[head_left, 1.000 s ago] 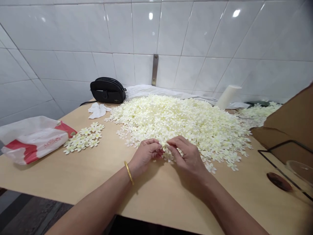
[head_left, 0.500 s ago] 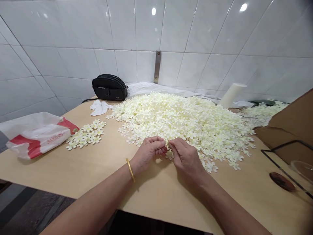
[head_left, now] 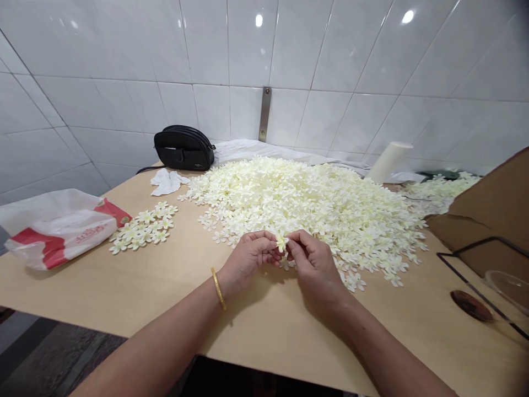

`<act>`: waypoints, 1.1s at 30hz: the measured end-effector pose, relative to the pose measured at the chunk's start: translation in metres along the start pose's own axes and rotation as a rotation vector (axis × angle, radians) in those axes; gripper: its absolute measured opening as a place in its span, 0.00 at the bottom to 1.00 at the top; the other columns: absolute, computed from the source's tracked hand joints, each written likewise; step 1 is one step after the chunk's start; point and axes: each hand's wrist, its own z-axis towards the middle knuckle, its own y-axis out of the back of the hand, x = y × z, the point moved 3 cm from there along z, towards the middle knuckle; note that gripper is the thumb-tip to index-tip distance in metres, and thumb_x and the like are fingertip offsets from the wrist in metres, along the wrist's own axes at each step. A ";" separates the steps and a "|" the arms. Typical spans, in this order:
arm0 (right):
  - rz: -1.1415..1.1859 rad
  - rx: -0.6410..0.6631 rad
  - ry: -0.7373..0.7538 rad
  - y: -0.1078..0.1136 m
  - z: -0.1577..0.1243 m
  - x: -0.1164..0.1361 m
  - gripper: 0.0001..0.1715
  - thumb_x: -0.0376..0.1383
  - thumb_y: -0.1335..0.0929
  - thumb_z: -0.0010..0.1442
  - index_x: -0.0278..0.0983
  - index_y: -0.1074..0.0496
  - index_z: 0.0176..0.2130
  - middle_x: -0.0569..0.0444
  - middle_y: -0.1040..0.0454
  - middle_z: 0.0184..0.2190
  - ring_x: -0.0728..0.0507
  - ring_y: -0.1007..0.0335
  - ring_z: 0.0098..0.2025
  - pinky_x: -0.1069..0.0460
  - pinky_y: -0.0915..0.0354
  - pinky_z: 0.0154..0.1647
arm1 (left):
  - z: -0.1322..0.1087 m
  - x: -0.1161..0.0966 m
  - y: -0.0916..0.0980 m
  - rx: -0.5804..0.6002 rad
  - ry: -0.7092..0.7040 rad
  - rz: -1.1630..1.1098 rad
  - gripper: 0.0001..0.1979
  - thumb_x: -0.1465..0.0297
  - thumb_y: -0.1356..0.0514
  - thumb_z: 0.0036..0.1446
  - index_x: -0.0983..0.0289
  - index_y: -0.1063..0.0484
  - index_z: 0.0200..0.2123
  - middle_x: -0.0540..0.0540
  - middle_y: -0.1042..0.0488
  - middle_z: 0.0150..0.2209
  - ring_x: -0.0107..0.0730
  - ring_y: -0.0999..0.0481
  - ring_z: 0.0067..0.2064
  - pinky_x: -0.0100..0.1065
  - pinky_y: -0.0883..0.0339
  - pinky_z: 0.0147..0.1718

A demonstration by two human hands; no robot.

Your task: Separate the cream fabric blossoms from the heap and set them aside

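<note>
Between my fingertips is a small white artificial flower [head_left: 281,243] with a yellowish centre, its open face turned up toward me. My left hand [head_left: 253,255], with a gold bangle at the wrist, pinches it from the left. On the other side my right hand [head_left: 314,263] grips its edge with thumb and forefinger. Just beyond both hands spreads a big heap of the same white flowers [head_left: 297,193]. A smaller flat group of flowers [head_left: 144,227] lies to the left.
A white and red plastic bag [head_left: 61,231] lies at the left of the table [head_left: 177,281]. Behind are a crumpled tissue [head_left: 167,182], a black bag [head_left: 184,149] and a white roll [head_left: 388,162]. At the right stand brown cardboard [head_left: 487,215] and a black metal frame [head_left: 467,281].
The flower in my fingers has turned, so its petals now show more openly. Both hands keep nearly the same place; the view shifts slightly.
</note>
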 end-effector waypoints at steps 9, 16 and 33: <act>-0.041 -0.018 0.073 -0.001 0.000 0.004 0.11 0.32 0.42 0.56 0.35 0.35 0.26 0.57 0.35 0.21 0.51 0.41 0.23 0.56 0.44 0.26 | 0.000 0.000 -0.001 -0.036 0.001 0.100 0.08 0.72 0.39 0.42 0.67 0.37 0.19 0.50 0.34 0.18 0.22 0.35 0.20 0.27 0.43 0.24; 0.066 -0.032 -0.007 0.001 0.002 0.003 0.09 0.33 0.41 0.56 0.36 0.36 0.25 0.58 0.37 0.19 0.51 0.42 0.22 0.56 0.44 0.23 | -0.001 -0.001 0.000 -0.099 -0.023 0.114 0.09 0.72 0.40 0.40 0.66 0.39 0.18 0.48 0.36 0.17 0.21 0.36 0.20 0.27 0.44 0.23; -0.477 -0.101 0.394 -0.001 0.001 0.000 0.11 0.24 0.44 0.52 0.34 0.37 0.29 0.51 0.38 0.24 0.46 0.43 0.28 0.52 0.44 0.29 | -0.005 -0.011 -0.004 -0.159 -0.095 0.407 0.04 0.73 0.43 0.43 0.67 0.28 0.23 0.48 0.37 0.16 0.21 0.39 0.20 0.26 0.44 0.23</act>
